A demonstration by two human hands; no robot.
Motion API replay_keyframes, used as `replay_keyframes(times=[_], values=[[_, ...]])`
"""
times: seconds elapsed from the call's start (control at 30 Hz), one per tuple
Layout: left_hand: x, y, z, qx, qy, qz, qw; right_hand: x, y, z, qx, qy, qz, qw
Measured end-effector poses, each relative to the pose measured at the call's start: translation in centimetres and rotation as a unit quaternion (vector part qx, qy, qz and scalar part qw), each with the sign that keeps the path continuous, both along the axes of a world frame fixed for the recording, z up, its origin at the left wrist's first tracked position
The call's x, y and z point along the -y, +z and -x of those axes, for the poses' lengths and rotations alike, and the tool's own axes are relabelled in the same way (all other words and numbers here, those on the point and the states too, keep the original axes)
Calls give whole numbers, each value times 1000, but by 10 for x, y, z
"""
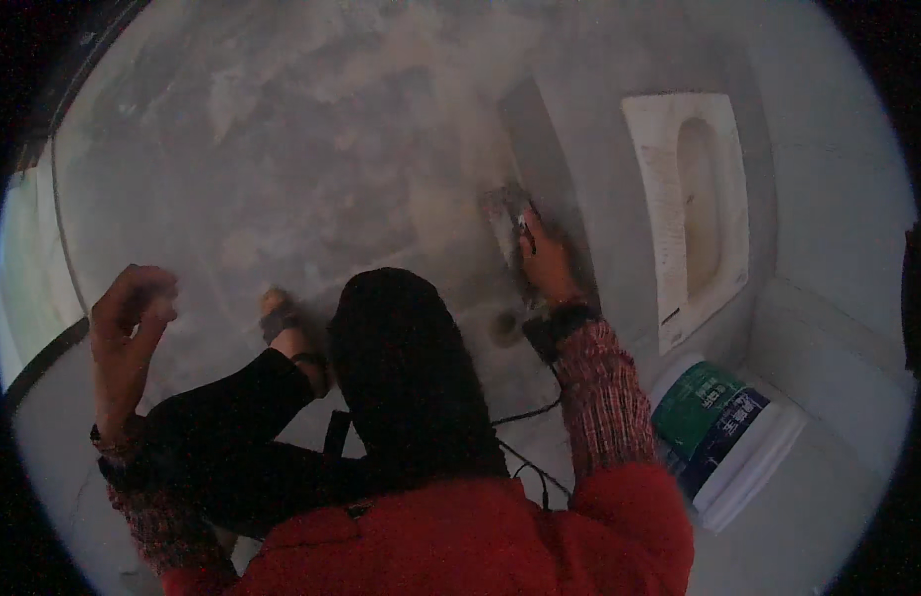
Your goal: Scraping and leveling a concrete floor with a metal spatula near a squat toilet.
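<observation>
My right hand (pixel 548 260) is closed round the handle of a flat trowel (pixel 502 221). The blade lies low against the grey floor (pixel 311 189) and carries whitish smears. Along the blade's right side runs a darker grey, smooth-looking strip (pixel 545 149) of floor. My left hand (pixel 128 313) is raised at the left, away from the floor, its wrist by my bent knee. Its fingers curl loosely toward the thumb, with nothing seen between them.
A white squat toilet pan (pixel 669 219) is set at the right, near the pale wall (pixel 838 189). Below it a white bucket (pixel 748 462) with a green and dark blue label lies tilted. My sandalled foot (pixel 282 316) is on the floor. Dark cords (pixel 530 412) hang near my right arm.
</observation>
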State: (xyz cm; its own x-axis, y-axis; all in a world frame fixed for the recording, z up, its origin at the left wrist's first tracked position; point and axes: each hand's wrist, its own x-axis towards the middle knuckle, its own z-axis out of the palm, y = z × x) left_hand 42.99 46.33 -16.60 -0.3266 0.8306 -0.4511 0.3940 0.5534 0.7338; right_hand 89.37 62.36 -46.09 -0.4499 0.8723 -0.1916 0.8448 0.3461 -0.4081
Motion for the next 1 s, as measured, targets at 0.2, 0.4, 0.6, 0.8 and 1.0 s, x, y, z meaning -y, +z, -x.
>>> replay_keyframes(times=[0.2, 0.4, 0.6, 0.8, 1.0], values=[[-14, 1, -13, -4, -8, -6, 1000, -48, 36, 49, 102, -27, 106, 989], [-1, 16, 0, -26, 29, -4, 999, -20, -11, 31, 50, -10, 3, 999], [-15, 8, -11, -15, -14, -22, 1000, -125, 24, 99, 75, -33, 50, 995], [11, 17, 15, -24, 23, -22, 999, -24, 13, 43, 84, -29, 87, 992], [-35, 19, 6, -20, -74, -39, 996, -100, 3, 78, 58, -52, -27, 997]])
